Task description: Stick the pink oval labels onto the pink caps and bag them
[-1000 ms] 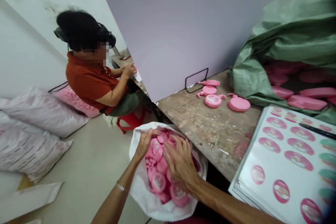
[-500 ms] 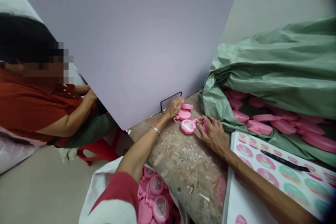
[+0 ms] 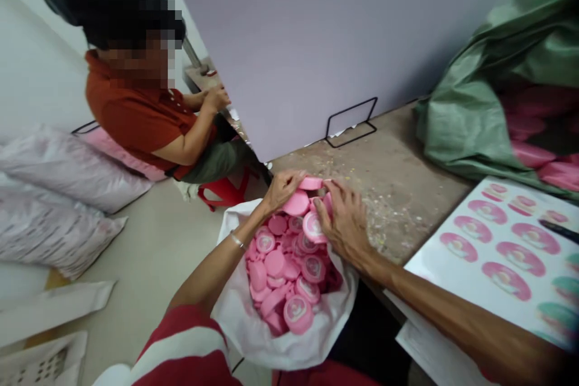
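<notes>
Scuffed brown wooden bench: the loose group by its back edge has been lifted since the earlier view. White fabric sack, beside the near edge: holds many round pink plastic pieces. Left hand and right hand: fingers curled, gripping the lifted cluster between them. It has reached the sack's mouth, judged unreleased.

Pale wall at left; light floor; red stool; scuffed brown table; tall greyish-lavender panel.
</notes>
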### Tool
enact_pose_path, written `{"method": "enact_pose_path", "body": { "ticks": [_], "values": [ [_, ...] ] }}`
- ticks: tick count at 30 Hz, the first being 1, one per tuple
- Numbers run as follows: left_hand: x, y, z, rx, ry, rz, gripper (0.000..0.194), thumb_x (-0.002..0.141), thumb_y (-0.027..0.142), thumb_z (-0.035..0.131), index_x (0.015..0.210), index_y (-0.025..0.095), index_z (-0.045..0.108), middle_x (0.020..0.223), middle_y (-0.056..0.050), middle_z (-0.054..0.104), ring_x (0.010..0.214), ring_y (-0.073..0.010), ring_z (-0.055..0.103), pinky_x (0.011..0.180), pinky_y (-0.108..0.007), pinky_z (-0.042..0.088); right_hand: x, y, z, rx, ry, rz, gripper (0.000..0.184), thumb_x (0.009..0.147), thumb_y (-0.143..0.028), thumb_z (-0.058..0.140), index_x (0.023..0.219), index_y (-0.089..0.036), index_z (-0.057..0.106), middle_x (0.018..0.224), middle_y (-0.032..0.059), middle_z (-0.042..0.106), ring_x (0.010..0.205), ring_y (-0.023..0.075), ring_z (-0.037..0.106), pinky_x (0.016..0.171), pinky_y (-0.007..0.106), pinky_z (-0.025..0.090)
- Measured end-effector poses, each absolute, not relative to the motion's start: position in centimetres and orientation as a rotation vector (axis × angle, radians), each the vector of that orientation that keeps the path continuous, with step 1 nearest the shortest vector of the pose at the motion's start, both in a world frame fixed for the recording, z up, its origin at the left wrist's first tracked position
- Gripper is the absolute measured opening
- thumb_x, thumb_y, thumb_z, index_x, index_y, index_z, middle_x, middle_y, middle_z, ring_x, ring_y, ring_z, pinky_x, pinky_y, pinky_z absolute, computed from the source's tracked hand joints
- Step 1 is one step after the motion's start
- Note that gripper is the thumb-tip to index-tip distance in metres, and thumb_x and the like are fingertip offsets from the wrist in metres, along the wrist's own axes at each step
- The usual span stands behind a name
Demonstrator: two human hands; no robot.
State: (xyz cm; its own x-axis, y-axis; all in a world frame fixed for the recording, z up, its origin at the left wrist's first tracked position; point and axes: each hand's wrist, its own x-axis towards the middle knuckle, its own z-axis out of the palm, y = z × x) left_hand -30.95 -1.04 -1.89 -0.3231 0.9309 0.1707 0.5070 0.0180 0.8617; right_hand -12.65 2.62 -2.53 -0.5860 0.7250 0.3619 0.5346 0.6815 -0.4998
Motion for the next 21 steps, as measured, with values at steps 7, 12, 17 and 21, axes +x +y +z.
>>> {"method": "enact_pose_path", "body": {
  "ticks": [7, 12, 17, 21],
  "values": [
    [-30.7, -15.1, -3.0, 1.306, 2.042, 1.286, 0.045, 0.095, 0.043, 0.041, 0.082, 0.015, 0.075, 0.088, -0.009, 0.074, 0.088, -0.0218, 0.067, 0.089, -0.034, 0.049, -14.3, -5.6, -3.5, -0.527, -2.333, 0.88, 0.031, 0.097, -0.027, 0.037, 0.118, -0.016, 0.056, 0.125, 0.0144, 0.058, 0.116, 0.0264, 0.049, 0.1, 0.048, 0.038],
    [-29.5, -15.0, -1.7, 1.39, 2.024, 1.34, 0.035, 0.092, 0.038, 0.048, 0.086, 0.017, 0.075, 0.094, -0.01, 0.074, 0.094, -0.0243, 0.066, 0.09, -0.037, 0.049, -10.4, -4.7, -0.5, -0.464, -2.231, 1.032, 0.023, 0.096, -0.023, 0.04, 0.108, -0.02, 0.059, 0.105, 0.0072, 0.065, 0.1, 0.0187, 0.059, 0.093, 0.037, 0.046],
    [-25.8, -8.3, -1.1, 1.524, 1.955, 1.405, 0.026, 0.087, 0.038, 0.055, 0.084, 0.019, 0.073, 0.092, -0.007, 0.074, 0.089, -0.0216, 0.068, 0.084, -0.032, 0.051, -0.7, 1.5, 2.7, -0.648, -2.282, 0.809, 0.021, 0.094, -0.022, 0.044, 0.099, -0.021, 0.064, 0.091, 0.003, 0.069, 0.086, 0.0141, 0.063, 0.08, 0.026, 0.05],
    [-19.1, -2.0, -0.4, 1.605, 1.669, 1.389, 0.029, 0.09, 0.038, 0.051, 0.08, 0.019, 0.072, 0.089, -0.006, 0.074, 0.089, -0.0205, 0.068, 0.082, -0.029, 0.051, 8.7, 9.2, 2.1, -1.349, -2.159, 0.247, 0.028, 0.095, -0.025, 0.04, 0.108, -0.018, 0.064, 0.11, 0.0113, 0.067, 0.105, 0.0223, 0.058, 0.094, 0.038, 0.043]
  ]
}}
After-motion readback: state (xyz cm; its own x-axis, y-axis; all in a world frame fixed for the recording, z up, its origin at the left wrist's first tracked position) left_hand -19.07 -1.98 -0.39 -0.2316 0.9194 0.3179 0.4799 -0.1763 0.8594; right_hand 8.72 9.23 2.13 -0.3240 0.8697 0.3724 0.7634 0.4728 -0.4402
